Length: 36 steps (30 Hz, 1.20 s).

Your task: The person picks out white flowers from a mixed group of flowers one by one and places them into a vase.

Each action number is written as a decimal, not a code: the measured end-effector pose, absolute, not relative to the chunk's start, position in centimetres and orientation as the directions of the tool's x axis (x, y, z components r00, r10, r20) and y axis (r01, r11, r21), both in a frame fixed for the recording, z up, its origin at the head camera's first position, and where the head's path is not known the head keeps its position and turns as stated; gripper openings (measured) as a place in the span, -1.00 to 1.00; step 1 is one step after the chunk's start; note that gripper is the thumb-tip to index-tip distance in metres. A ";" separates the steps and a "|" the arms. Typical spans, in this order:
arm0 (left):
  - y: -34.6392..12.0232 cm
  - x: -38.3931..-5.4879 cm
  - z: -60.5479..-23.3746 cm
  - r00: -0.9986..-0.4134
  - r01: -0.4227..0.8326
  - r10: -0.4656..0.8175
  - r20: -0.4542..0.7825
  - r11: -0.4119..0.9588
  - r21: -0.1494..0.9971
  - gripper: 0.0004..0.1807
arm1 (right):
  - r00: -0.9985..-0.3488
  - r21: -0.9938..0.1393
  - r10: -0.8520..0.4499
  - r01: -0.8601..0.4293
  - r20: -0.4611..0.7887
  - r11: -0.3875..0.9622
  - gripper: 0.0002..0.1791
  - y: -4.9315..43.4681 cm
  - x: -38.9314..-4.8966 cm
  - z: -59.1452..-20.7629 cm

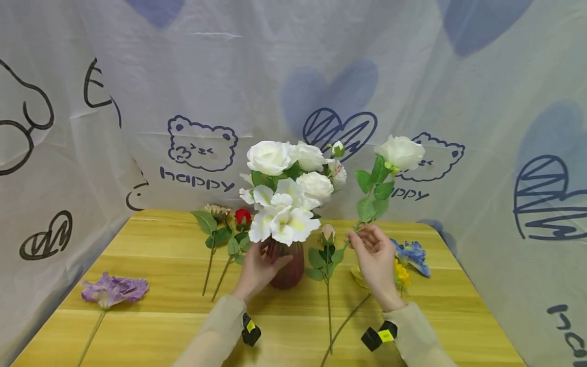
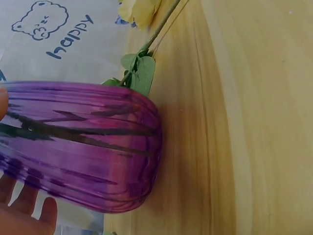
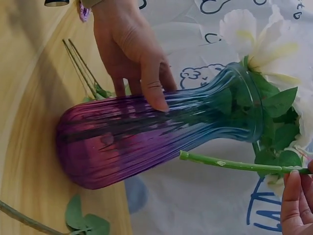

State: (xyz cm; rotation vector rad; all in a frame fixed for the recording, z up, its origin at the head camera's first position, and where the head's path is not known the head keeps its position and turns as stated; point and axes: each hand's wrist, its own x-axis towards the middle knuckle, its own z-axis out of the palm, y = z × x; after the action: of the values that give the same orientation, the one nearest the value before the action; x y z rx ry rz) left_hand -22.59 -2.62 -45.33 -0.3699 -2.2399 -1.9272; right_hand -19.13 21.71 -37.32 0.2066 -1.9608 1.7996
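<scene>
A ribbed glass vase, purple at the base and bluish toward its neck in the right wrist view, stands on the table holding white flowers. My left hand grips its side, the thumb across the near face and the fingers around behind. Dark stems show through the glass. My right hand pinches the green stem of a white rose to the right of the vase. The bloom points up, well above that hand. The cut end of its stem overlaps the vase in the right wrist view.
Left of the vase lie a red rose, a beige flower and a purple flower. A pale pink bud lies right of it, with blue and yellow flowers beyond. A printed curtain surrounds the table.
</scene>
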 end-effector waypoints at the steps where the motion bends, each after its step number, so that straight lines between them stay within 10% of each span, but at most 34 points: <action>1: -2.6 -22.6 -45.3 -0.958 0.281 0.094 0.271 0.128 0.951 -0.24 | -0.875 -0.898 0.203 -0.422 0.440 0.128 -0.87 21.7 -19.2 -37.2; 20: -2.5 -23.1 -45.0 -0.954 0.267 0.181 0.239 0.146 0.953 -0.43 | -0.655 -0.691 0.298 -0.723 0.695 0.023 -0.83 19.9 -19.5 -32.6; 36: -2.6 -23.0 -45.0 -0.955 0.266 0.179 0.236 0.171 0.949 -0.42 | -0.624 -0.642 0.254 -0.766 0.739 -0.013 -0.94 18.3 -19.4 -32.2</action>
State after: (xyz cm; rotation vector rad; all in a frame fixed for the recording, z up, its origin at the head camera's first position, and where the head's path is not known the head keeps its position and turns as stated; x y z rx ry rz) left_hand -23.00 -2.60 -44.99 -0.4468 -2.3496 -1.9277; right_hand -19.37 18.34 -32.19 0.5525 -1.5177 1.7351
